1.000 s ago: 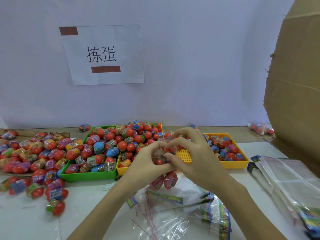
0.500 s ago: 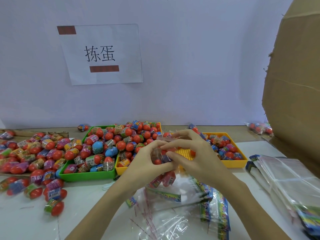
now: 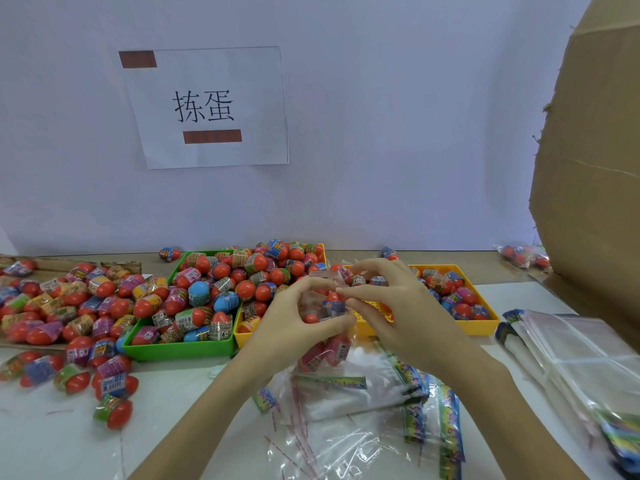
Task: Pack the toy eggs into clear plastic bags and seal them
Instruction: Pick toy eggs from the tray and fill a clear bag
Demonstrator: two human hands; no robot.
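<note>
Above the table's middle, my left hand (image 3: 294, 318) and my right hand (image 3: 398, 306) together hold a clear plastic bag (image 3: 327, 327) with several red toy eggs inside. Both hands pinch the bag's top edge between thumb and fingers, and the eggs hang below my fingers. A green tray (image 3: 180, 348) heaped with toy eggs sits left of my hands. Behind them stand two yellow trays (image 3: 481, 325), also holding eggs. More loose eggs (image 3: 69, 306) lie spread over the left of the table.
Empty clear bags and printed header cards (image 3: 349, 407) lie in a pile under my wrists. A stack of bags (image 3: 581, 368) lies at the right. A large cardboard box (image 3: 595, 168) rises at the far right. A paper sign (image 3: 207, 105) hangs on the wall.
Both hands stay on the bag's top; my fingers have shifted slightly along its edge, and the bag sits a little lower.
</note>
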